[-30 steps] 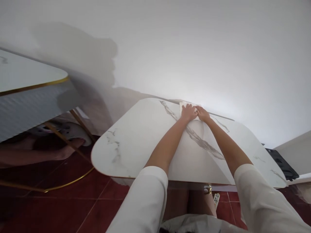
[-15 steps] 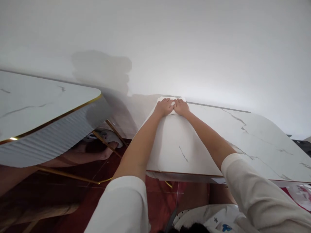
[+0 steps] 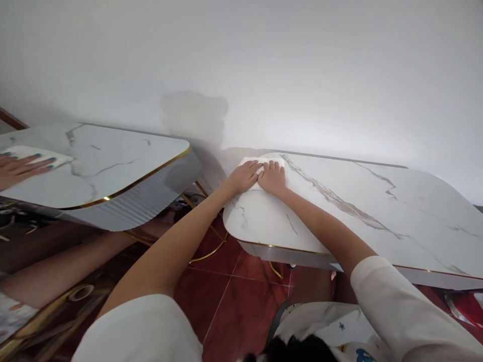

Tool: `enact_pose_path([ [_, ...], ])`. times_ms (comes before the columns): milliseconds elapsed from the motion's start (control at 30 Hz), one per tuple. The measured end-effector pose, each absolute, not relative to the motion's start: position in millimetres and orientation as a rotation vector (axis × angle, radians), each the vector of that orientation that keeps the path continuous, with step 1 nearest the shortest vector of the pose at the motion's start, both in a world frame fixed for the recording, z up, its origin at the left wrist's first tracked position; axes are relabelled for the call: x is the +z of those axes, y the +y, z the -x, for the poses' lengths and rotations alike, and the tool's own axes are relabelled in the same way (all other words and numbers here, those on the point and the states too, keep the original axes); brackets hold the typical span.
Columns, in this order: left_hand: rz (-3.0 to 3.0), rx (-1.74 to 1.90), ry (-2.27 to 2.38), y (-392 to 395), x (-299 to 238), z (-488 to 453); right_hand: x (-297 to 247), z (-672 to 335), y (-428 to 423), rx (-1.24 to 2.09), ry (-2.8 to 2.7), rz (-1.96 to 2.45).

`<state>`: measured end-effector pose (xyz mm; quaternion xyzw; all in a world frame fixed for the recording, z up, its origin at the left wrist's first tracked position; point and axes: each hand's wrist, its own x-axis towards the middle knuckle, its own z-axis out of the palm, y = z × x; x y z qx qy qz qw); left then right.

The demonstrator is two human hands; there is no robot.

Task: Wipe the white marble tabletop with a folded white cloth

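Both my hands lie side by side on a folded white wipe (image 3: 279, 161) at the far left corner of a white marble-patterned table (image 3: 377, 201). I cannot tell whether the wipe is paper or cloth. My left hand (image 3: 244, 176) rests flat on its left part, fingers stretched out and pointing right. My right hand (image 3: 272, 177) presses palm down on the right part, fingers pointing forward. Their fingertips meet near the middle of the wipe. Underneath the palms, part of the wipe is hidden.
A second marble-patterned table (image 3: 113, 156) with a gold edge stands at the left, across a gap. There another person's hand (image 3: 18, 168) lies on a white wipe (image 3: 56, 156). A white wall (image 3: 302, 75) runs behind; red tiles (image 3: 230, 296) cover the floor.
My view has shifted left, bringing the other person's hand and wipe into sight. My hands and the wipe have come slightly nearer to me, uncovering the table's far left edge.
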<state>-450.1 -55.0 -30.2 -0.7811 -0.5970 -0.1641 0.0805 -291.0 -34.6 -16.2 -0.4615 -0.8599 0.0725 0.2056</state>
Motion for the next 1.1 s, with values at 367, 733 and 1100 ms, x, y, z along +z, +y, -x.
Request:
enact_pose_path([
  [367, 2.373, -0.428, -1.747, -163, -23, 435, -14, 276, -134, 0.3, -2.434, 1.241],
  [733, 2.13, -0.279, -1.992, -235, -27, 381, -15, 230, -186, 0.386, -2.492, 1.09],
  [1100, 2.133, -0.21, -2.069, -177, -18, 330, -15, 187, -129, 0.251, -2.559, 1.143],
])
